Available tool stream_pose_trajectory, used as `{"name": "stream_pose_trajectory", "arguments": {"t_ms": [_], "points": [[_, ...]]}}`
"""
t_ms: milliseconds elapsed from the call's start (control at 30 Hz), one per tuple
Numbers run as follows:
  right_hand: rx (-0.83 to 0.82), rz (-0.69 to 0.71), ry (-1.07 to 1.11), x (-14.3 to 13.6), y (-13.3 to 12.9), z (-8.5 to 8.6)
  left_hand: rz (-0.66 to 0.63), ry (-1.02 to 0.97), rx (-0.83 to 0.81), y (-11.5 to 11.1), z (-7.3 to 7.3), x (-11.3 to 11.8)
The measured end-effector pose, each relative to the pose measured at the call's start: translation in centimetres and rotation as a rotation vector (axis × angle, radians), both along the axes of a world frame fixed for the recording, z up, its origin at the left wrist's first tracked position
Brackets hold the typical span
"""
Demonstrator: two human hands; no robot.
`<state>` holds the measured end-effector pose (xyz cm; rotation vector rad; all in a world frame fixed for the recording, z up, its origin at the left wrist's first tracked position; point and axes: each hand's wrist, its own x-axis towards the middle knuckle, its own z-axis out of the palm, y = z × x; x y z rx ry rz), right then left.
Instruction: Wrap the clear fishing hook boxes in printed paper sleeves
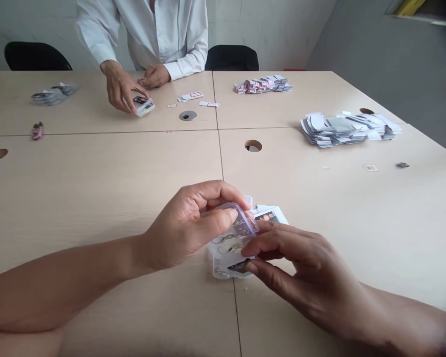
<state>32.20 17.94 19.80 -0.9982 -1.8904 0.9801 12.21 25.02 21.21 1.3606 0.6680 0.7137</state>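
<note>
A small clear plastic compartment box with a lilac-tinted lid sits in front of me on the table. Small metal wire pieces and fittings show through the lid. My left hand grips the lid between thumb and fingers, tilting it up. At the near right edge of the box, my right hand has thumb and forefinger closed on a dark-printed card, partly hidden under the lid. Behind the box lies a white folded card with black and red print, half covered by my fingers.
Across the table, a person in a white shirt holds a similar box. Stacks of white cards, red-edged labels and bagged items lie around. Cable holes pierce the tabletop. Pink-handled snips lie left.
</note>
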Motion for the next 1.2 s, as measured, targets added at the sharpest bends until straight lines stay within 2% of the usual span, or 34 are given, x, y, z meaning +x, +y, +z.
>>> {"name": "stream_pose_trajectory", "arguments": {"t_ms": [433,567,667,800,900,967,1067,1200], "points": [[0.001,0.006,0.006,-0.1,-0.1,-0.1,0.056,0.071,0.104,-0.1,-0.3,-0.1],[-0.078,0.017,0.050,-0.1,0.1,0.0,0.072,0.055,0.031,0.1,-0.8,0.1],[-0.206,0.032,0.101,-0.1,0.2,0.4,0.092,0.006,-0.077,0.4,-0.9,0.2],[-0.327,0.050,0.171,0.1,0.3,0.8,0.236,-0.034,-0.090,1.5,-0.4,-0.2],[-0.332,0.044,0.174,0.3,0.2,0.8,0.305,-0.077,-0.065,2.4,0.0,-0.9],[-0.304,0.040,0.153,0.4,0.1,0.7,0.305,-0.057,-0.011,2.7,0.1,-1.3],[-0.257,0.042,0.128,0.4,0.2,0.7,0.248,0.011,0.139,2.5,0.2,-1.7],[-0.185,0.036,0.103,0.2,0.3,0.8,0.112,0.178,0.297,1.6,0.2,-1.8]]}}
